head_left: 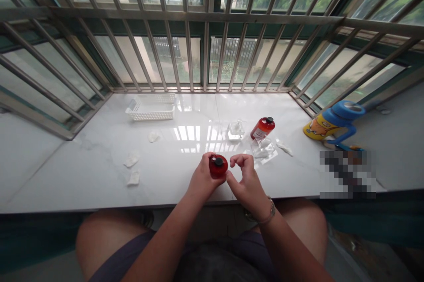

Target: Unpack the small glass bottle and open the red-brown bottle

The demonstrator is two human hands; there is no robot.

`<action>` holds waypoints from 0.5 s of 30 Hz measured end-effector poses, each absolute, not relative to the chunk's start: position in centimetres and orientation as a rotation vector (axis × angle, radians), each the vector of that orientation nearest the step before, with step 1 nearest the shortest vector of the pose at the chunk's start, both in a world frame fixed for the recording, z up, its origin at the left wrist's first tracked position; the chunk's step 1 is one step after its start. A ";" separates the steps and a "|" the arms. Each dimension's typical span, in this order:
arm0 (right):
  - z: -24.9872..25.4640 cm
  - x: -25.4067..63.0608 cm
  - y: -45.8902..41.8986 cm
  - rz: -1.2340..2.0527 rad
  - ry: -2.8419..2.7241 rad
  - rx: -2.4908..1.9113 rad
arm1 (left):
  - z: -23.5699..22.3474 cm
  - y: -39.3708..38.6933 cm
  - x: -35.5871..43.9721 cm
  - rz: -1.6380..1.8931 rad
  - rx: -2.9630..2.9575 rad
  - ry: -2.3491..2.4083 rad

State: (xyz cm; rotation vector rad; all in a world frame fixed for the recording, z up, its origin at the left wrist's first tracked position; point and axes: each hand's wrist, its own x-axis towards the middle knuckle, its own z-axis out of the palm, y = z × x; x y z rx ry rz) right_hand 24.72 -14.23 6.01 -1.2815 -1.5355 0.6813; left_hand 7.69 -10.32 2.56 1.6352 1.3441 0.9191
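My left hand (202, 177) is wrapped round a small red bottle (219, 169) with a black cap, held upright just above the near edge of the white marble sill (99, 158). My right hand (247, 180) sits right beside the bottle, its fingers curled and its thumb touching the bottle's side. A metal watch is on my right wrist. A second red bottle (262, 128) with a black cap lies tilted farther back to the right, next to clear plastic wrappers (263, 147).
A white plastic basket (150, 107) stands at the back left. Crumpled white tissues (132, 159) lie on the left of the sill. A yellow and blue cup (333, 123) lies at the right. Metal window bars enclose the far side.
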 end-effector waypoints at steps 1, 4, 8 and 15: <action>6.0 24.6 -14.2 0.683 -1.537 -1.270 | 2.5 -10.3 7.7 0.921 1.634 1.346; 6.2 24.3 -14.2 0.748 -1.597 -1.210 | 2.1 -10.3 7.8 0.926 1.628 1.348; 6.1 23.9 -14.1 0.698 -1.623 -1.267 | 1.8 -10.3 7.9 0.948 1.624 1.341; 5.3 23.7 -13.6 0.697 -1.581 -1.265 | 1.8 -10.5 7.9 0.935 1.612 1.349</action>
